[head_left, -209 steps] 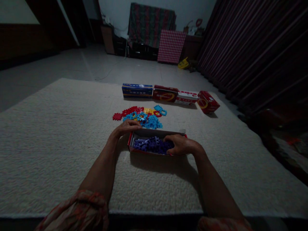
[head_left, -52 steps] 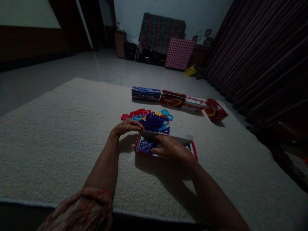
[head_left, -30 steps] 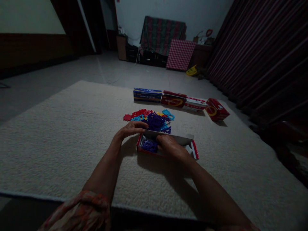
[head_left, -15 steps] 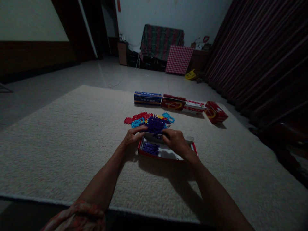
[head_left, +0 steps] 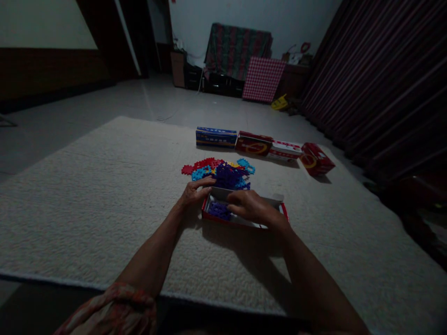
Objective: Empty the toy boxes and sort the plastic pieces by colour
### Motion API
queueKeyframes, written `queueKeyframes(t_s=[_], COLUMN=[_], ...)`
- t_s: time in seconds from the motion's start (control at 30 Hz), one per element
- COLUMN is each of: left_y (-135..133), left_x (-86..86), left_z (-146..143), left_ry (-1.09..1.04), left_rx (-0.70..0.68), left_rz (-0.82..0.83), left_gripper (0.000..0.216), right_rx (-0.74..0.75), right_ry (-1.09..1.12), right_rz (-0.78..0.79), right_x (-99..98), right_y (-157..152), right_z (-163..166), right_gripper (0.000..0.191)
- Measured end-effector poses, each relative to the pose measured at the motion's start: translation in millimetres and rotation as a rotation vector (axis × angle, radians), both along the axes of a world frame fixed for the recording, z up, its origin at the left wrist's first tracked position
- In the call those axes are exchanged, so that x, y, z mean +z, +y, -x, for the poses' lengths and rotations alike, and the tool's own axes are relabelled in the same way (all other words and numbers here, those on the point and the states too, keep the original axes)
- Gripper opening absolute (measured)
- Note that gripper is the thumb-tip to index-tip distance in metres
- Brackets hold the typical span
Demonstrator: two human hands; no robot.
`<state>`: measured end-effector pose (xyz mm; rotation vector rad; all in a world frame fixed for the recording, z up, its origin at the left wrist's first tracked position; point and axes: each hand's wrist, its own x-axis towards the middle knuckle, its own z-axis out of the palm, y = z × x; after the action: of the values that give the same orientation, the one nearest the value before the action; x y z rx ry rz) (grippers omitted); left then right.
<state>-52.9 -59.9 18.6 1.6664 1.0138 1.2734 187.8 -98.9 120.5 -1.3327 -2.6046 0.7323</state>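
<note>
A shallow red-edged cardboard box with a white inside lies on the mat in front of me. Purple interlocking plastic pieces fill its left end. My left hand is at the box's far left corner, fingers stretched toward the pile and thumb by the rim. Over the box, my right hand reaches left with fingers apart, their tips close to the purple pieces inside; nothing shows between them. Just beyond the box is a heap of dark purple pieces, with red pieces and light blue pieces around it.
A blue box, a dark red box, a red-and-white box and another red box stand in a row farther back on the pale mat. A dark curtain hangs at the right.
My right hand has moved from the purple heap at the box's far rim down into the box, toward the pieces at its left end. The left hand stays at the corner. The view has tilted slightly.
</note>
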Motion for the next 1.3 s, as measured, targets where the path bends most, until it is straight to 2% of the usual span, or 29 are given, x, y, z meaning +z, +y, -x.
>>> queueKeyframes(t_s=[0.13, 0.3, 0.57, 0.77, 1.03, 1.13, 1.3], left_y=[-1.4, -1.4, -4.0, -6.1, -4.1, -4.6, -7.8], left_x=[2.5, 0.9, 3.2, 4.2, 4.0, 4.9, 6.3], left_z=[0.5, 0.8, 0.1, -0.6, 0.7, 0.1, -2.1], left_ry=[0.008, 0.009, 0.018, 0.044, 0.052, 0.042, 0.037], left_rx=[0.005, 0.017, 0.036, 0.041, 0.027, 0.035, 0.049], left_rz=[0.007, 0.013, 0.05, 0.069, 0.069, 0.07, 0.093], left_gripper=[0.039, 0.038, 0.039, 0.04, 0.04, 0.04, 0.038], right_rx=[0.052, 0.002, -0.022, -0.088, -0.107, -0.121, -0.185], right_ry=[-0.048, -0.097, -0.052, 0.005, 0.058, 0.078, 0.215], right_rz=[0.065, 0.103, 0.108, 0.166, 0.263, 0.279, 0.299], right_x=[-13.2, -29.1, -28.0, -29.8, -38.0, -34.6, -14.4], right_y=[-0.7, 4.4, -1.1, 1.4, 6.1, 4.2, 0.1], right_z=[5.4, 12.8, 18.4, 22.5, 25.5, 23.3, 4.3], right_gripper=[0.025, 0.041, 0.041, 0.055, 0.05, 0.05, 0.044])
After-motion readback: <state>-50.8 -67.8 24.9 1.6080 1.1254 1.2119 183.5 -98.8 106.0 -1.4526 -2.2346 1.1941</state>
